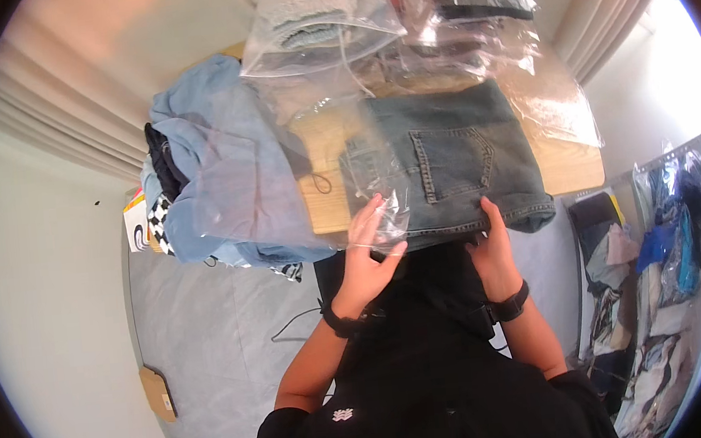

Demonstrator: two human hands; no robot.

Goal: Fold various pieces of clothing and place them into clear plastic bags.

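Observation:
A pair of folded dark blue jeans (455,160) lies on the wooden table, its stitched back pocket facing up. Over the left end of the jeans spreads a clear plastic bag (254,190), which stretches left across a pile of clothes. My left hand (370,267) has the bag's crinkled edge between fingers and thumb, at the jeans' front left corner. At the front fold, my right hand (496,250) grips the jeans, with a finger on top and the thumb lower down near the edge.
Light blue garments (213,149) are heaped at the table's left. Bagged clothes (314,22) and more clear packaging (465,27) occupy the back of the wooden table (571,168). Shelving at right holds bagged garments (671,235). A cardboard box (158,395) rests on the floor by the left wall.

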